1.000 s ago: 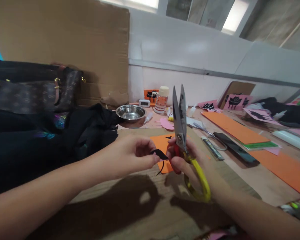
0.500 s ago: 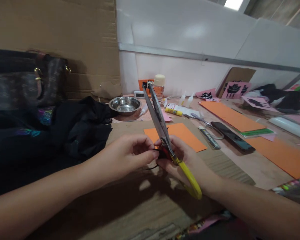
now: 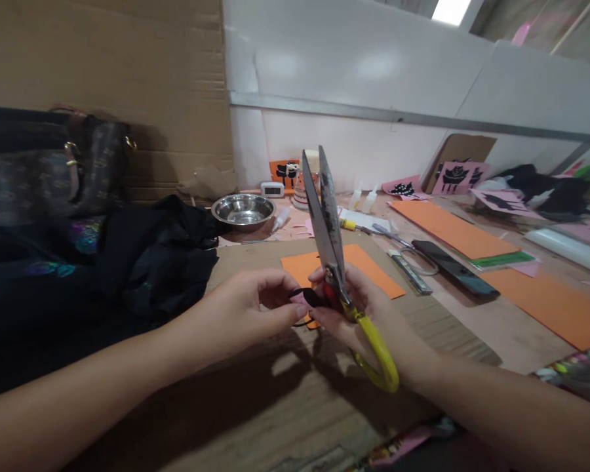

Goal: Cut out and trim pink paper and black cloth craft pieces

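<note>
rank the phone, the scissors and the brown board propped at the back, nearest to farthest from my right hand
1. Scissors: nearest, held in the right hand.
2. Phone: to the hand's right, lying on the table.
3. Brown board: farthest, back right, behind the pink sheets.

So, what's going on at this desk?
Someone is handling a small black piece that shows some pink, pinched in the left hand. The right hand holds yellow-handled scissors, blades pointing up and slightly parted, its fingertips also at the piece. The blades aren't on it at this moment. Below lies an orange sheet on a brown board.
</note>
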The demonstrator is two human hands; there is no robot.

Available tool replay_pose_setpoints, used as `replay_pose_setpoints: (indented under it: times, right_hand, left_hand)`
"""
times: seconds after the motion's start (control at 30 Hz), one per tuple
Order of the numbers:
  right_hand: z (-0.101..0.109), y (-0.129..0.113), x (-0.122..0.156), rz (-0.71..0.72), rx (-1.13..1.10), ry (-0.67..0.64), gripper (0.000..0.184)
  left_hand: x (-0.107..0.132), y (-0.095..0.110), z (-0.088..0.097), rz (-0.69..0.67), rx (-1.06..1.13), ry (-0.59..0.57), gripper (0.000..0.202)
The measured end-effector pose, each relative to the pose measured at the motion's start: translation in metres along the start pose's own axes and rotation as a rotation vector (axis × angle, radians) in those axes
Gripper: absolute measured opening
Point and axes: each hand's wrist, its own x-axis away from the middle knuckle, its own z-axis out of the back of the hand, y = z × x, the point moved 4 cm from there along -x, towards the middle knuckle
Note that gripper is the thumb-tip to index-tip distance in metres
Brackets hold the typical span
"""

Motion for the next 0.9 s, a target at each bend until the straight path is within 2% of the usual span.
replay_pose_setpoints:
  times: [0.2,0.3,0.43,0.5,0.57,0.63,0.7,0.77,0.9]
  right_hand:
    - [0.001,0.002,0.0,-0.069,-0.079,-0.045,0.025]
    - [0.008,-0.003,0.005,-0.127,-0.089,-0.076,0.031]
    - [0.016,-0.002,0.015,-0.171,-0.086,-0.149,0.045]
    - [0.018,0.012,0.016,-0.171,-0.098,-0.192,0.049]
    - [0.018,0.035,0.014,-0.246,-0.16,-0.262,0.056]
    - [0.019,0.059,0.012,-0.357,-0.197,-0.33,0.061]
    - [0.019,0.072,0.013,-0.428,-0.22,-0.366,0.062]
    - [0.019,0.067,0.015,-0.433,-0.235,-0.375,0.062]
    - [0.013,0.032,0.022,-0.34,-0.216,-0.332,0.06]
  left_hand:
    - [-0.002,0.0,0.005,0.028,0.113,0.068,0.024]
    - [-0.001,0.009,0.022,-0.028,0.08,0.201,0.022]
    - [0.006,0.025,0.053,-0.157,0.009,0.426,0.022]
    - [0.009,0.03,0.069,-0.203,-0.037,0.521,0.024]
    - [0.01,0.033,0.081,-0.234,-0.034,0.584,0.027]
    - [0.01,0.032,0.09,-0.261,0.017,0.611,0.029]
    - [0.009,0.032,0.094,-0.278,0.072,0.613,0.032]
    - [0.009,0.033,0.094,-0.276,0.097,0.613,0.034]
    - [0.013,0.039,0.086,-0.264,0.074,0.585,0.031]
